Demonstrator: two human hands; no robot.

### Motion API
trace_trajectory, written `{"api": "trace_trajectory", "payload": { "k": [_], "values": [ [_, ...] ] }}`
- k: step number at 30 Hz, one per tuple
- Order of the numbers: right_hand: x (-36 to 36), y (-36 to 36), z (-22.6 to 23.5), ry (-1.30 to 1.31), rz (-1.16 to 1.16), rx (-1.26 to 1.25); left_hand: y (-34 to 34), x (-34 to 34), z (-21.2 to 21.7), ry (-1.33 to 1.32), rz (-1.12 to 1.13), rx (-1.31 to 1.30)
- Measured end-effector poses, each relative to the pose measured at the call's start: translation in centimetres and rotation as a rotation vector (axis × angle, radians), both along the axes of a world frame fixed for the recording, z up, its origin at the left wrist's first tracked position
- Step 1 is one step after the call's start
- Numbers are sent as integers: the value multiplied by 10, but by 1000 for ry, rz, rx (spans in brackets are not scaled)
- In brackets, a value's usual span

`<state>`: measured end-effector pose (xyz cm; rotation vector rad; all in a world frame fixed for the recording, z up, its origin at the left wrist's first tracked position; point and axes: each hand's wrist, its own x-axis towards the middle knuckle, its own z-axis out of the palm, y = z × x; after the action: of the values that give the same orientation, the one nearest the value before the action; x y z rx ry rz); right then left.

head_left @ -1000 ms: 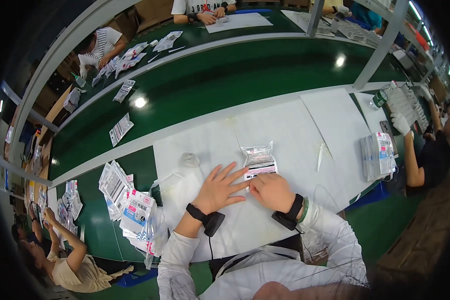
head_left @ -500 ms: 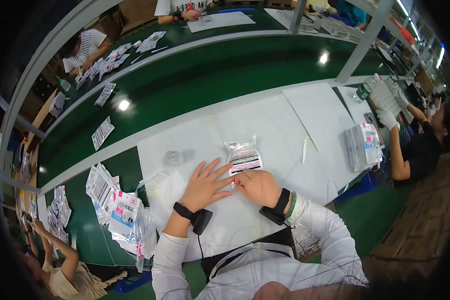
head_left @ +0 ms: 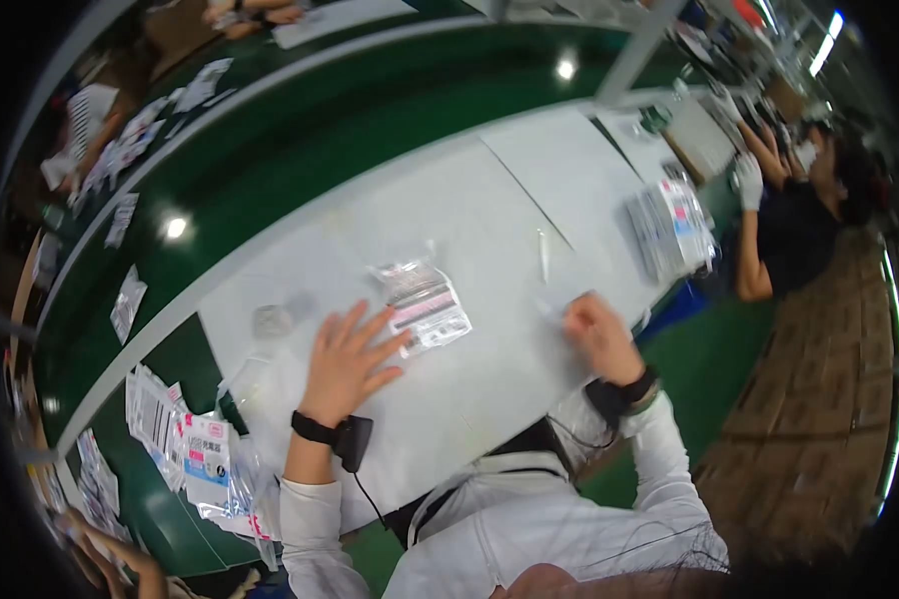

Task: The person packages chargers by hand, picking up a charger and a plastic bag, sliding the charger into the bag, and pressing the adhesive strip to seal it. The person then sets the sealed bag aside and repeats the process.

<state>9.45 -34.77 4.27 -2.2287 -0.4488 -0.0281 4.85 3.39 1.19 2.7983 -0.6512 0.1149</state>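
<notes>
A silver plastic packet [head_left: 432,311] with a printed label lies flat on the white work sheet [head_left: 489,389]. My left hand [head_left: 348,361] is open, fingers spread, its fingertips at the packet's left edge. Well to the right of the packet, my right hand [head_left: 601,337] is blurred, its fingers curled together. A faint pale patch shows beside those fingers, but what they hold, if anything, cannot be made out. A slim white pen-like tool [head_left: 543,257] lies on the sheet beyond my right hand.
Packaged goods with blue and pink labels [head_left: 208,459] are heaped at the left. A stack of similar packs [head_left: 669,230] stands at the right, near a co-worker's gloved hand [head_left: 748,183]. A small translucent object [head_left: 272,320] sits left of the packet.
My right hand has left the packet's lower edge and moved right. My left hand stays spread by the packet. The whole view has shifted and tilted.
</notes>
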Motion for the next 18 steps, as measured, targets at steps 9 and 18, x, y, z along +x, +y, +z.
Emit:
{"api": "trace_trajectory", "payload": {
  "k": [9, 18],
  "values": [
    [-116, -179, -153, -80, -716, -217, -10, 4, 10, 45, -8, -2],
    [-73, -126, -51, -30, -623, -87, -3, 1, 9, 2, 6, 11]
  ]
}}
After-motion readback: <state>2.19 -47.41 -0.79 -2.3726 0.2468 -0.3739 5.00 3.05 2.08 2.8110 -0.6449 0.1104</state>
